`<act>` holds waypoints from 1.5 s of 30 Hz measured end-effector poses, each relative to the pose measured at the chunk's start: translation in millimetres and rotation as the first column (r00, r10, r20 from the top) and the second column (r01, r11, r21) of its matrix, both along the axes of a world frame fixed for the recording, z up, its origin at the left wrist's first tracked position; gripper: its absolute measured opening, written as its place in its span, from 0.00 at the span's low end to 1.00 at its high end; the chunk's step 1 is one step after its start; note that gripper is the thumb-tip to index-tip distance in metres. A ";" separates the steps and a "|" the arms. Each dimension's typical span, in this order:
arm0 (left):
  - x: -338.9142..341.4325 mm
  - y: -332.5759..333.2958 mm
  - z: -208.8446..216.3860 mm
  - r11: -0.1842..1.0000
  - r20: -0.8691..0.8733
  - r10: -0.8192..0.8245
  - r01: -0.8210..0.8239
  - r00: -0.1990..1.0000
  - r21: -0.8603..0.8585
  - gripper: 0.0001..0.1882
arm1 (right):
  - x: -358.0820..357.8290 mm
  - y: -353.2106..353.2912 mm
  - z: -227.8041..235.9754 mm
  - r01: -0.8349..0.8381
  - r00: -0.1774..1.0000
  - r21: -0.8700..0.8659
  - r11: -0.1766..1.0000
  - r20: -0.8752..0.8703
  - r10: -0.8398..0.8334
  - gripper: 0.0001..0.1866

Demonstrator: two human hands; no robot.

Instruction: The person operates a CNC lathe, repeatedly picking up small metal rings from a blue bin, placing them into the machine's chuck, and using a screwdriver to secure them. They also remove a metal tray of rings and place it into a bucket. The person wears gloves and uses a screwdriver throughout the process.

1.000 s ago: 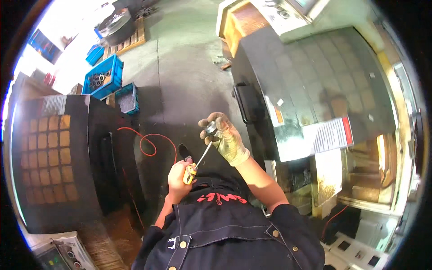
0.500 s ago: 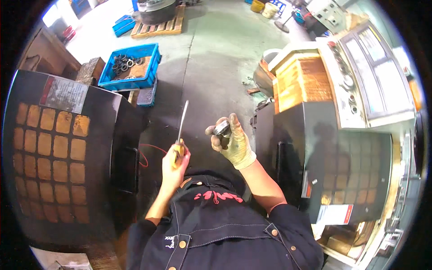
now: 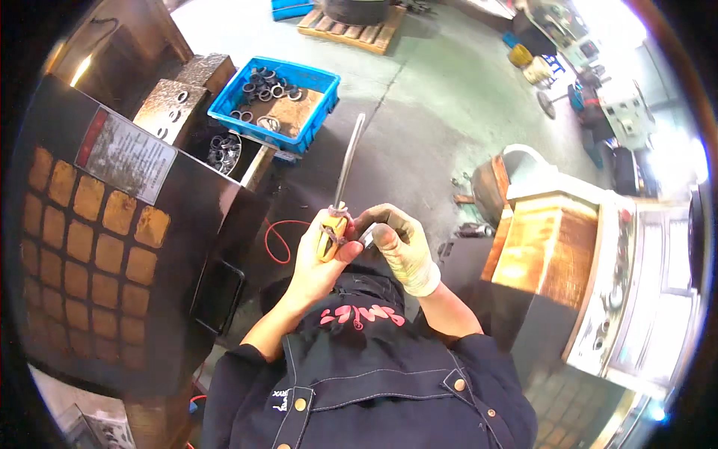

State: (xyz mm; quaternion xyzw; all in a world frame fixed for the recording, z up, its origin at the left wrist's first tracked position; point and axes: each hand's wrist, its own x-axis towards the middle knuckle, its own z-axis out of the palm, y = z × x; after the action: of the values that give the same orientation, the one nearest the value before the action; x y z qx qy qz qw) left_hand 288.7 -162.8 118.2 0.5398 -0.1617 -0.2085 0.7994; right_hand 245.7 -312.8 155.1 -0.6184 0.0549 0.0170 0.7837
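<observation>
Left hand grips screwdriver left of ring; right hand pinches ring. A slack pinch could drop it.

With the hands as the clock's centre, the screwdriver in the left hand points to twelve, and a ring sits between that hand and the right hand, in the latter's fingers. At nine, a hose lies near the left hand, with the left-hand machine farther out. At eleven stands a bin with loose rings in it; a block is at ten. A pallet lies at twelve, well beyond the screwdriver, bearing a tub. Between three and four is the right-hand machine.
</observation>
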 end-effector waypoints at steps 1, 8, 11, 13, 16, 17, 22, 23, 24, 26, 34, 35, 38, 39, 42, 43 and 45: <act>7.2 -8.4 0.6 0.999 0.026 0.034 -0.034 0.999 0.025 0.19 | 11.6 -9.8 -0.9 -0.033 0.999 0.001 0.999 -0.012 0.033 0.24; 43.8 -73.3 4.6 0.942 0.113 0.320 -0.329 0.941 0.062 0.21 | 87.0 -71.5 6.9 -0.197 0.948 0.340 0.920 -0.172 0.266 0.26; 51.3 -95.9 7.7 0.905 0.146 0.398 -0.414 0.906 0.097 0.19 | 107.2 -87.6 5.4 -0.201 0.946 0.374 0.906 -0.167 0.278 0.27; 53.9 -105.3 7.0 0.876 0.152 0.458 -0.474 0.876 0.093 0.18 | 116.9 -94.2 2.7 -0.228 0.932 0.393 0.891 -0.178 0.317 0.27; 55.6 -110.3 4.0 0.824 0.203 0.524 -0.553 0.827 0.126 0.17 | 128.2 -102.0 2.5 -0.304 0.905 0.393 0.868 -0.166 0.392 0.27; 56.6 -111.1 4.2 0.808 0.211 0.544 -0.575 0.812 0.126 0.16 | 130.7 -104.3 0.0 -0.336 0.900 0.383 0.861 -0.141 0.413 0.28; 65.2 -108.5 9.7 0.815 0.219 0.560 -0.579 0.799 0.031 0.17 | 137.8 -109.2 -2.2 -0.411 0.885 0.308 0.858 -0.092 0.457 0.28; 64.1 -109.3 13.1 0.831 0.108 0.555 -0.557 0.825 -0.017 0.17 | 137.2 -108.9 -0.9 -0.408 0.888 0.299 0.863 -0.090 0.451 0.28; 65.9 -109.2 15.6 0.833 0.103 0.552 -0.551 0.827 -0.039 0.17 | 136.5 -108.2 0.6 -0.404 0.891 0.290 0.868 -0.089 0.445 0.28; 65.8 -106.9 18.3 0.835 0.110 0.549 -0.549 0.828 -0.034 0.18 | 134.9 -104.8 4.2 -0.377 0.897 0.332 0.865 -0.103 0.430 0.28; 62.1 -94.6 19.8 0.850 0.107 0.526 -0.522 0.843 -0.065 0.19 | 127.7 -84.8 6.7 -0.272 0.915 0.492 0.827 -0.135 0.381 0.26; 61.5 -93.7 19.8 0.851 0.104 0.525 -0.523 0.845 -0.053 0.19 | 126.8 -81.9 7.2 -0.251 0.917 0.513 0.821 -0.146 0.372 0.25; 58.7 -91.7 18.3 0.846 0.090 0.532 -0.533 0.842 -0.021 0.20 | 125.2 -79.7 10.2 -0.248 0.896 0.552 0.796 -0.182 0.405 0.26; 57.5 -90.1 19.1 0.846 0.096 0.532 -0.533 0.841 -0.019 0.20 | 123.9 -79.4 10.5 -0.254 0.883 0.562 0.788 -0.197 0.425 0.26; 56.3 -85.5 21.7 0.842 0.101 0.538 -0.539 0.837 -0.025 0.20 | 122.2 -72.6 9.3 -0.211 0.895 0.524 0.825 -0.235 0.378 0.27; 55.2 -84.6 19.5 0.844 0.100 0.535 -0.536 0.839 -0.011 0.19 | 122.0 -71.9 6.2 -0.221 0.893 0.549 0.806 -0.218 0.393 0.27; 54.6 -82.7 14.9 0.850 0.103 0.523 -0.527 0.846 0.012 0.19 | 122.3 -71.3 -2.9 -0.240 0.892 0.596 0.767 -0.177 0.416 0.28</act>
State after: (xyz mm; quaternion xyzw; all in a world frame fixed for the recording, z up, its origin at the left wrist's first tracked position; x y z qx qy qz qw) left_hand 343.3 -245.5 133.0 0.5886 -0.0419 0.0406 0.8063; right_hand 368.0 -384.1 152.2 -0.3518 0.0551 0.2638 0.8964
